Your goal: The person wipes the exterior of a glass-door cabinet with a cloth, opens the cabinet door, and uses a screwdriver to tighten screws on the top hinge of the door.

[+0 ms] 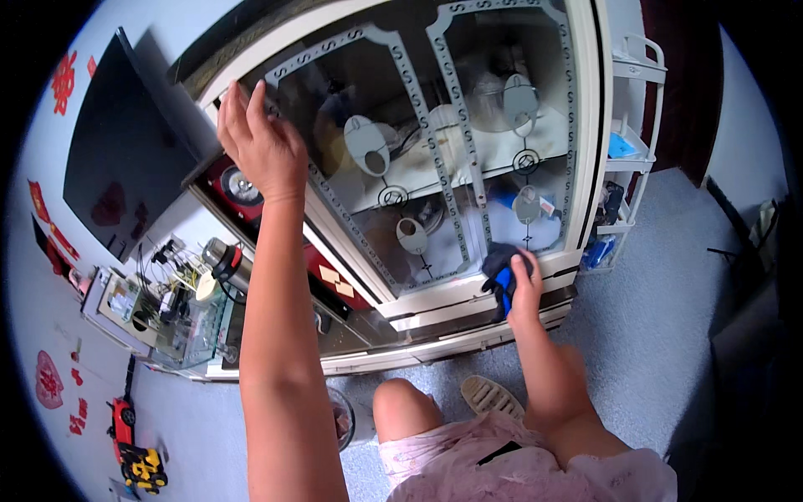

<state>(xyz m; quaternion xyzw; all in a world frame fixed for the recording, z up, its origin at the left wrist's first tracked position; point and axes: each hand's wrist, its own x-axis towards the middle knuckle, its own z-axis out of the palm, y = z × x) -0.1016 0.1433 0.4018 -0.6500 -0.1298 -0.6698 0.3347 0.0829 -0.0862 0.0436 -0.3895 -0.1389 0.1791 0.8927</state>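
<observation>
A white-framed cabinet [410, 322] with two patterned glass doors [493, 92] stands in front of me. My left hand [266, 149] is raised at the upper left edge of its frame, with fingers stretched out and nothing held. The fingertips seem to rest on that edge, though contact is hard to make out. Low at the doors, my right hand [525, 289] is closed on a dark cloth [502, 266] with a bright blue part. The cloth lies against or just before the bottom of the right door. Behind the glass, shelves with dishes and bags show dimly.
A wall-mounted television [125, 142] hangs at the left, above a glass tank [188, 335] and a steel kettle [230, 259]. A white shelf trolley [640, 159] stands right of the cabinet. Toy vehicles [138, 460] and a bin [341, 418] are on the floor.
</observation>
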